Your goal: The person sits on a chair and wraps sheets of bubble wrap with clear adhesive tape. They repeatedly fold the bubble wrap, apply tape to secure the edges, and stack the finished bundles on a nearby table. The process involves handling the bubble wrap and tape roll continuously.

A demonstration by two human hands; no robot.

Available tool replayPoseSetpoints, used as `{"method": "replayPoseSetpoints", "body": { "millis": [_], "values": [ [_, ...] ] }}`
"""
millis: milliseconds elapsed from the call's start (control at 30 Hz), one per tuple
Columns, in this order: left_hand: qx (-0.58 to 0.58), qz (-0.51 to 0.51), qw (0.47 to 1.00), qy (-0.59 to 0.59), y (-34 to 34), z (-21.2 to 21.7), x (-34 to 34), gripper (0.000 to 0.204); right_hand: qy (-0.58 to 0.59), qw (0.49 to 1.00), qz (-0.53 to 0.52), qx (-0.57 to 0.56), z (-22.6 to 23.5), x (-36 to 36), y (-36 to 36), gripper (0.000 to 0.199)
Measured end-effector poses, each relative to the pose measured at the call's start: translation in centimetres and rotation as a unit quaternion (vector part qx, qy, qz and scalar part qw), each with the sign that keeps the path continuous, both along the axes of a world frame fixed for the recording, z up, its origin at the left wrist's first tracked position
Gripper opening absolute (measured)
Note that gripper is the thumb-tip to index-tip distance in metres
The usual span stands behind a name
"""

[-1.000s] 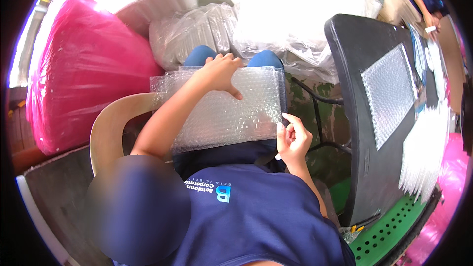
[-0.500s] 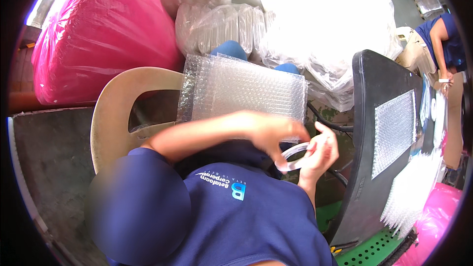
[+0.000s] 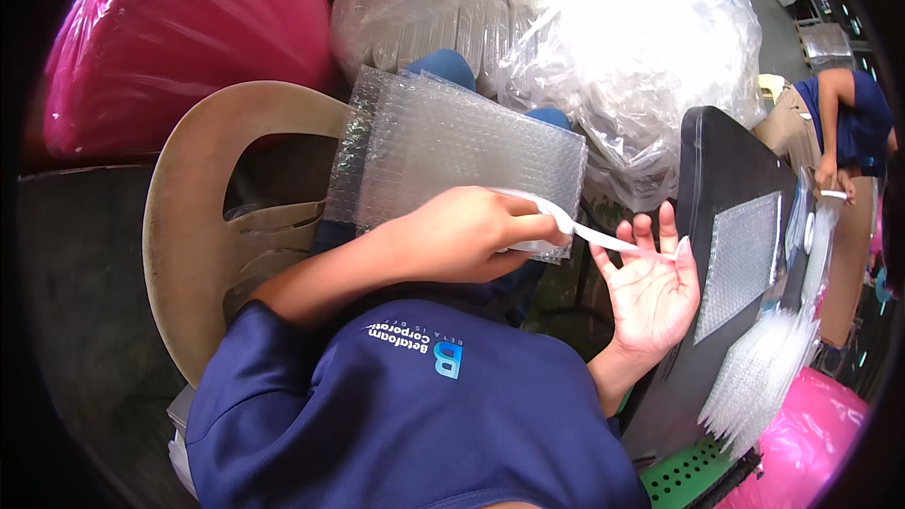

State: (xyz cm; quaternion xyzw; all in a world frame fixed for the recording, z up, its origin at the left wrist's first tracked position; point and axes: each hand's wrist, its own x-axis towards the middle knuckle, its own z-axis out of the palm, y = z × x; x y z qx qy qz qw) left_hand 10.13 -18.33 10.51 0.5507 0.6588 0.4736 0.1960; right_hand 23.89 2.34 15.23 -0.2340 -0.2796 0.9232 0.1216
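My left hand (image 3: 485, 231) is closed around a roll of white tape (image 3: 537, 203), fingers curled over its ring. From the roll a narrow tape strip (image 3: 608, 240) stretches across to my right hand (image 3: 650, 297). That hand is palm up with its fingers spread, and the strip's end lies at the thumb; whether it is stuck or pinched there I cannot make out. Across my lap lie clear bubble wrap sheets (image 3: 471, 146), partly hidden by my left forearm and hand.
At right stands a black table (image 3: 702, 165) bearing a bubble wrap piece (image 3: 740, 254) and a stack of bubble wrap (image 3: 759, 377). A beige plastic chair (image 3: 179, 217), a large pink bag (image 3: 189, 47) and clear plastic bundles (image 3: 641, 66) surround me. Another person (image 3: 844, 118) works far right.
My left hand has moved up and left with the tape roll. My right hand has let go of the roll and opened, palm up. A tape strip now spans the gap between them.
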Motion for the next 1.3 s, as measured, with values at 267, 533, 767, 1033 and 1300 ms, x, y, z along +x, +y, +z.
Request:
{"method": "replayPoseSetpoints", "body": {
  "millis": [267, 533, 767, 1033, 1300],
  "values": [
    [-0.043, 0.065, 0.984, -0.158, -0.5, -3.7, 0.9, 0.052, 0.057, 0.979, 0.171, -0.093, -0.2, -4.0, -3.7, 0.059],
    [-0.087, 0.133, 0.975, 0.157, -1.6, -1.7, 0.2, 0.023, 0.169, 0.97, 0.174, -0.018, 0.1, -4.0, 0.3, 0.065],
    [-0.164, 0.183, 0.952, 0.184, -6.4, 5.2, -1.8, 0.026, 0.098, 0.971, 0.194, -0.098, -3.2, -7.6, 3.0, 0.034],
    [-0.291, 0.222, 0.93, -0.034, -8.5, 2.7, 0.5, 0.021, -0.012, 0.928, 0.262, -0.267, -10.6, -16.5, -0.2, 0.029],
    [-0.246, 0.282, 0.918, -0.131, -9.1, -2.6, -0.5, 0.022, 0.066, 0.938, 0.332, -0.07, -18.2, -17.3, -1.3, 0.015]
  ]
}}
